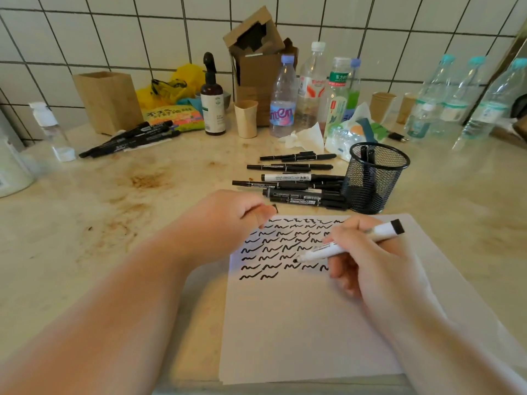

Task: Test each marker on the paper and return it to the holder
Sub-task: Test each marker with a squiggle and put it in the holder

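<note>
Your left hand (228, 220) sits at the sheet's ten o'clock corner, fingers curled in, pinching a small black cap (275, 208) between thumb and forefinger. Just right of it lies the white sheet of paper (313, 323), flat on the stained beige stone bench (99, 223), its upper half filled with rows of black squiggles (273, 248). Your right hand (362, 258) grips a white whiteboard marker with a black end (350, 243), fingers wrapped round the barrel; it slants from two o'clock down to eight o'clock, its black tip touching the paper among the squiggles.

At twelve o'clock from the paper a loose pile of black and white markers (296, 186) lies sideways on the bench, touching the black wire-mesh cylindrical holder (373, 178) at its right. The holder stands upright just beyond the paper's far right corner, with a couple of dark markers inside.

Far off at ten o'clock, a second bundle of black markers (131, 139) lies in front of a plain wooden box (108, 101). Along the white tiled wall (114, 32) stand a brown pump bottle (212, 101), a paper cup (246, 118), a torn cardboard carton (256, 52), several clear plastic bottles (310, 84) and crumpled tissues (305, 136). The marker pile lies between your hands and the holder's left side.
</note>
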